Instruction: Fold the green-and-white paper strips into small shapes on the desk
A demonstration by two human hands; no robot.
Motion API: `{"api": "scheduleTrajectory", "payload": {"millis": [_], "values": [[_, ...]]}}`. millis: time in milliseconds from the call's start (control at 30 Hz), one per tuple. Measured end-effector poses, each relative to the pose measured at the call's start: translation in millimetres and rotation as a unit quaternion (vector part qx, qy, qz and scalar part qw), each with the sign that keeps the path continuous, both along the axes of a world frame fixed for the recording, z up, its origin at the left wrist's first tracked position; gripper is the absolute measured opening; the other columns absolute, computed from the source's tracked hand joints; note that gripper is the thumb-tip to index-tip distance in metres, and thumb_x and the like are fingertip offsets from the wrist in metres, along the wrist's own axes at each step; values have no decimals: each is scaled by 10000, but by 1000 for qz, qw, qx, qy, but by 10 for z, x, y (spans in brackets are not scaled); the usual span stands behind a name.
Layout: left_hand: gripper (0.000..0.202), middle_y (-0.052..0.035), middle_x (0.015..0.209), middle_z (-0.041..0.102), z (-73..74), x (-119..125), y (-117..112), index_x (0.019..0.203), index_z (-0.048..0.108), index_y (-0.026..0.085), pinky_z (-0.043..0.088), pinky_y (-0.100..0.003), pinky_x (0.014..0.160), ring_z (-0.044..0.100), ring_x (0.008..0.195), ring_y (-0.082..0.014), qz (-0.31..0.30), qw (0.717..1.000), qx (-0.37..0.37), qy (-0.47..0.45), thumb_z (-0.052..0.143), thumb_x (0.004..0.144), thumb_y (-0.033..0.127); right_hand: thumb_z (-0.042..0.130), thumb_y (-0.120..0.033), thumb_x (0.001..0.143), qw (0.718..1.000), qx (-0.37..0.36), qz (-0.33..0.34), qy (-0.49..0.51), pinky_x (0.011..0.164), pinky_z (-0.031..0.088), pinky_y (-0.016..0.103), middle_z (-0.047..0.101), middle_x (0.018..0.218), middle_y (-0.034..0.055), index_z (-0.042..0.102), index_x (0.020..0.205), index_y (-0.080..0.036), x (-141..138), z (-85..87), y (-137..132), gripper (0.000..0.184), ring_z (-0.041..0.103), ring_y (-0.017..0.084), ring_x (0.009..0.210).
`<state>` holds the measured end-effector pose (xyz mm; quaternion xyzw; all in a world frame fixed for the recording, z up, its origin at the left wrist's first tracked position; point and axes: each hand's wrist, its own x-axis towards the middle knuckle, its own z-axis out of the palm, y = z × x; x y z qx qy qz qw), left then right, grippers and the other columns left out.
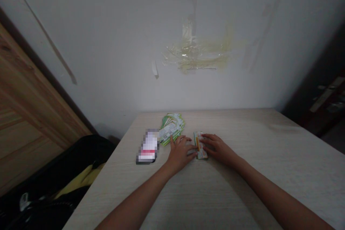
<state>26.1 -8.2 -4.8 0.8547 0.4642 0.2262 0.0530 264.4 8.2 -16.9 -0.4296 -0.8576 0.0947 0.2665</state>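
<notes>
A small stack of cards point(200, 145) with an orange stripe lies on the pale wooden table point(242, 172). My right hand point(217, 148) rests on the stack's right side, fingers stretched over it. My left hand point(180, 151) lies flat just left of the stack, its thumb reaching toward the cards and its index finger touching a fanned pile of green and white cards point(171, 128). Both hands have their fingers spread.
A blurred-out rectangular object point(147, 147) lies left of the green pile. A white wall with tape remnants point(196, 55) stands behind the table. A black bag point(67, 176) sits on the floor to the left, beside a wooden door point(24, 115).
</notes>
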Motion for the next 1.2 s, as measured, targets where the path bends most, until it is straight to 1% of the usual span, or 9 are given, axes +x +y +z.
{"api": "scheduleTrajectory", "payload": {"millis": [100, 200, 367, 500, 667, 800, 900, 1033, 1200], "values": [[263, 6, 1257, 556, 3, -3, 3, 1073, 677, 411, -69, -709, 1077, 384, 1273, -295, 13, 1000, 0, -8, 639, 830, 505, 532, -370, 920, 1000, 22, -2, -3, 1054, 400, 501, 548, 1353, 113, 604, 1270, -266, -13, -12, -7, 372, 520, 268, 1229], [319, 3, 1247, 556, -9, -12, 18, 1097, 663, 398, -50, -705, 1089, 405, 1260, -283, 22, 1000, 4, -8, 676, 798, 507, 537, -356, 918, 999, 34, -10, -17, 1052, 397, 510, 546, 1353, 113, 609, 1263, -271, -30, -15, -15, 362, 516, 269, 1231], [238, 2, 1228, 583, -40, -24, 48, 1035, 693, 395, -55, -688, 1109, 408, 1271, -294, 17, 1000, 16, -11, 662, 815, 479, 542, -331, 913, 998, 47, -20, -31, 1052, 399, 501, 551, 1346, 106, 612, 1257, -270, -59, 6, -36, 356, 516, 261, 1226], [241, 15, 1217, 593, -47, -28, 46, 1044, 686, 400, -64, -701, 1097, 424, 1262, -291, 11, 1000, 25, -15, 656, 820, 484, 545, -322, 907, 997, 57, -23, -37, 1042, 410, 494, 559, 1335, 102, 610, 1258, -278, -71, 23, -53, 360, 522, 259, 1217], [240, 8, 1219, 597, -55, -36, 48, 1045, 685, 393, -42, -701, 1102, 432, 1258, -311, 7, 999, 40, -12, 626, 836, 496, 533, -325, 916, 996, 67, -17, -49, 1030, 422, 481, 546, 1342, 99, 603, 1267, -301, -80, 35, -69, 358, 516, 261, 1218], [231, 4, 1202, 608, -64, -35, 60, 1019, 688, 402, -83, -675, 1115, 441, 1248, -293, 8, 999, 34, -17, 636, 824, 514, 518, -320, 926, 995, 75, -18, -65, 1022, 422, 485, 535, 1347, 102, 609, 1260, -310, -89, 32, -69, 346, 507, 267, 1219], [262, 6, 1199, 605, -56, -30, 53, 1050, 677, 386, -105, -661, 1114, 440, 1244, -271, 10, 999, 34, -20, 647, 819, 506, 512, -320, 930, 994, 77, -17, -76, 1023, 417, 488, 529, 1354, 99, 602, 1269, -320, -98, 37, -71, 350, 502, 269, 1222], [297, -1, 1208, 593, -28, -25, 36, 1082, 671, 359, -106, -666, 1103, 427, 1246, -260, 15, 1000, 18, -18, 655, 818, 494, 509, -315, 933, 993, 79, -16, -84, 1017, 418, 492, 525, 1361, 94, 599, 1269, -334, -107, 61, -83, 349, 498, 269, 1226], [293, 3, 1216, 586, -7, -20, 32, 1084, 676, 369, -94, -656, 1110, 418, 1255, -253, 15, 1000, 10, -15, 657, 820, 495, 517, -310, 927, 994, 73, -15, -81, 1019, 417, 500, 522, 1366, 92, 599, 1269, -331, -104, 69, -85, 353, 492, 271, 1234]]}}
